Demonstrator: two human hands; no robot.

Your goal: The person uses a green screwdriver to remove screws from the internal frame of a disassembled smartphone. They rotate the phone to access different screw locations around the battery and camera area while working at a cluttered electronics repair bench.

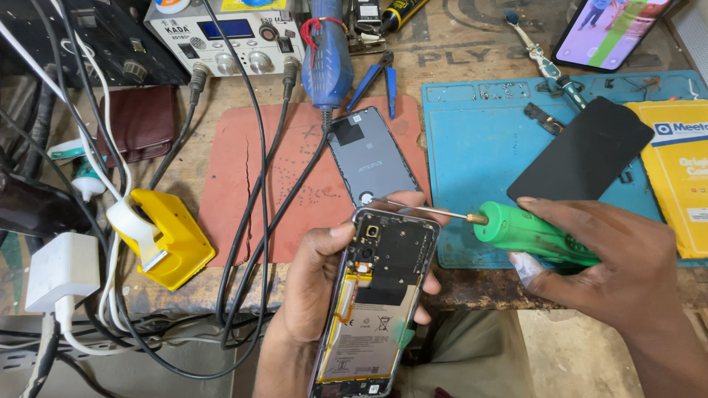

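Observation:
My left hand (313,284) grips an opened phone (380,295) from beneath, its circuit board and battery facing up. My right hand (608,269) is closed around a green-handled screwdriver (527,232). The thin metal shaft points left, and its tip rests near the phone's top edge. A grey phone back cover (369,158) lies on the red mat (236,184) just beyond the phone. A black screen panel (582,151) rests on the blue work mat (479,147) to the right.
A soldering station (221,37), a blue rotary tool (327,51) and blue pliers (376,77) sit at the back. A yellow tape dispenser (166,232), white charger (63,269) and black cables (251,221) crowd the left. A lit phone (612,29) and yellow packet (678,169) lie right.

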